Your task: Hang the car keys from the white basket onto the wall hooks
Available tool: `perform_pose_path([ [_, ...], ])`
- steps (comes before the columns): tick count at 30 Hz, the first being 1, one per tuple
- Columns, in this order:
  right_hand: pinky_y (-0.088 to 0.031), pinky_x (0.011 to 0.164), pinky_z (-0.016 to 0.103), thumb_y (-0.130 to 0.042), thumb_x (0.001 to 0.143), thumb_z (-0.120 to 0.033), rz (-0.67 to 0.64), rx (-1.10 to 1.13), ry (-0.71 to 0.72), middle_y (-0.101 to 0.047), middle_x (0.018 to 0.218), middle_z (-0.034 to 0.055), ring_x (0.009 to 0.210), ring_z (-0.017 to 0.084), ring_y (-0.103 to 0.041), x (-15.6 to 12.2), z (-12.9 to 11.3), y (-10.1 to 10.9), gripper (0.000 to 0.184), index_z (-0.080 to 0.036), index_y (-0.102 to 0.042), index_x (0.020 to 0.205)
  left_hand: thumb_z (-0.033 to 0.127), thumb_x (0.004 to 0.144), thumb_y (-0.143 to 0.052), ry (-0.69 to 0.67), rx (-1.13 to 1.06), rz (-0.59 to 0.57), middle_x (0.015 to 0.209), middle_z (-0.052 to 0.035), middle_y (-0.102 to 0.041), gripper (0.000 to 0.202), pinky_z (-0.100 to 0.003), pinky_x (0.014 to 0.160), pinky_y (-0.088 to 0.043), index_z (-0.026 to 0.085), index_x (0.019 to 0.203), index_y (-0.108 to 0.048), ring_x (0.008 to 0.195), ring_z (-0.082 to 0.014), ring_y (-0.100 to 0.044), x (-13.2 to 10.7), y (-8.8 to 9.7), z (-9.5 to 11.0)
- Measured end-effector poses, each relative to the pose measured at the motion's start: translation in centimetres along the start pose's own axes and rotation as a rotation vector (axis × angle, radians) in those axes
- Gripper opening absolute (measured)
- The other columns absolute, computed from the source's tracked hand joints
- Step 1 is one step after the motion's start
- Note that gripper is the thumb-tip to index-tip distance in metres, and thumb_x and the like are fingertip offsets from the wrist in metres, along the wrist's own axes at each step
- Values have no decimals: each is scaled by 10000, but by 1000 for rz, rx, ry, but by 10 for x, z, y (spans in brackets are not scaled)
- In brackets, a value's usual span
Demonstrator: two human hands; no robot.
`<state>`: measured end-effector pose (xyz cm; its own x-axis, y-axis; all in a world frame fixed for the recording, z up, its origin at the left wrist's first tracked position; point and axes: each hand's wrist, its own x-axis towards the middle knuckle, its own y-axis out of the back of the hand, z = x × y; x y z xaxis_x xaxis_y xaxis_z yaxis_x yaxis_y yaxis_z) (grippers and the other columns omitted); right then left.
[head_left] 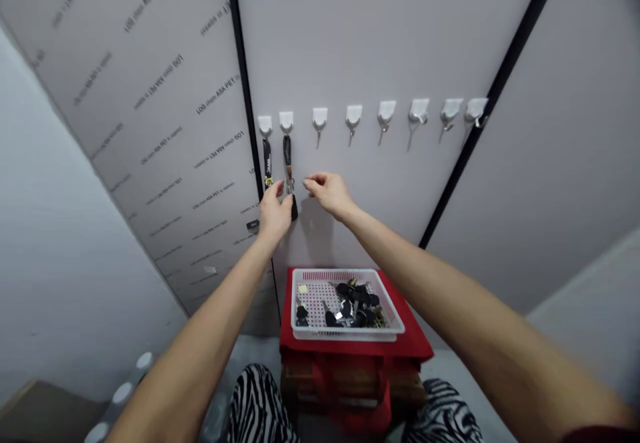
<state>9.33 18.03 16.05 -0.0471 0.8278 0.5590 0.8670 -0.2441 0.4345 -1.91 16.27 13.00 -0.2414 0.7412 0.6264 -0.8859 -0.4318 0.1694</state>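
A row of white wall hooks [353, 116] runs across the grey panel. The first hook holds a black strap keychain [267, 162]. A second strap with a key fob [289, 166] hangs from the hook beside it. My left hand [275, 212] is closed round the lower end of that second keychain. My right hand [327, 191] hovers just right of it, fingers loosely curled and apart, holding nothing. Below, a white plastic basket [385, 296] holds several dark keys and fobs.
The basket rests on a red cloth-covered stand [415, 343] against the wall. Black vertical strips [243, 76] divide the wall panels. My knees in zebra-print fabric [257, 403] flank the stand. White round objects [123, 393] lie at the lower left.
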Motion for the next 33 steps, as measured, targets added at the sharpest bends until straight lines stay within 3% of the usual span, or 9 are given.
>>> perform_pose_path([
  [3, -371, 529, 201, -433, 623, -275, -232, -42, -68, -568, 580, 19, 508, 79, -480, -52, 43, 12, 248, -104, -566, 745, 155, 638, -416, -10, 90, -123, 941, -60, -509, 326, -252, 757, -359, 137, 962, -449, 839, -115, -469, -46, -3, -19],
  [8, -374, 577, 216, -435, 621, -232, -485, -254, -228, -591, 681, 28, 593, 109, -504, -135, 116, 29, 211, -141, -571, 755, 134, 619, -421, 50, 322, -658, 889, -44, -529, 290, -252, 763, -347, 159, 895, -505, 827, -125, -461, -127, -25, -58],
  [11, -357, 657, 234, -441, 618, -213, -458, -442, -184, -578, 758, 41, 715, 138, -492, -162, 138, 36, 197, -151, -571, 753, 166, 613, -433, 35, 426, -887, 916, -41, -524, 292, -254, 784, -322, 173, 894, -514, 865, -139, -442, -152, -38, -72],
  [14, -329, 723, 237, -417, 642, -212, -402, -558, -122, -554, 833, 54, 824, 151, -451, -174, 143, 39, 215, -160, -563, 793, 220, 613, -439, 25, 478, -985, 926, -44, -525, 308, -253, 787, -311, 175, 909, -511, 870, -146, -437, -158, -45, -76],
  [18, -322, 731, 230, -376, 668, -204, -401, -618, -109, -542, 863, 55, 850, 147, -435, -177, 141, 38, 246, -173, -545, 843, 180, 598, -422, -3, 542, -1040, 913, -42, -535, 293, -244, 787, -300, 181, 866, -539, 878, -150, -431, -156, -47, -74],
  [22, -324, 724, 250, -358, 673, -209, -403, -683, -143, -536, 914, 67, 883, 167, -432, -168, 142, 33, 305, -183, -495, 944, 212, 652, -347, 80, 631, -982, 883, -68, -554, 285, -263, 755, -318, 167, 853, -545, 852, -163, -459, -158, -47, -73],
  [26, -337, 683, 275, -363, 668, -261, -509, -725, -262, -573, 858, 91, 849, 195, -472, -151, 141, 21, 311, -177, -525, 920, 230, 668, -324, 101, 630, -948, 847, -75, -570, 282, -270, 709, -337, 166, 824, -549, 807, -174, -485, -159, -46, -72],
  [30, -337, 684, 273, -422, 616, -259, -558, -583, -270, -595, 835, 48, 806, 183, -506, -146, 137, 5, 255, -220, -579, 813, 221, 661, -332, 88, 555, -893, 849, -65, -562, 275, -256, 708, -340, 166, 843, -531, 807, -162, -477, -159, -44, -71],
  [33, -356, 633, 243, -417, 618, -270, -484, -345, -293, -611, 745, 18, 711, 153, -530, -150, 134, -5, 218, -204, -598, 720, 194, 639, -359, 117, 484, -829, 890, -58, -543, 315, -246, 732, -335, 158, 926, -484, 832, -152, -464, -159, -42, -72],
])
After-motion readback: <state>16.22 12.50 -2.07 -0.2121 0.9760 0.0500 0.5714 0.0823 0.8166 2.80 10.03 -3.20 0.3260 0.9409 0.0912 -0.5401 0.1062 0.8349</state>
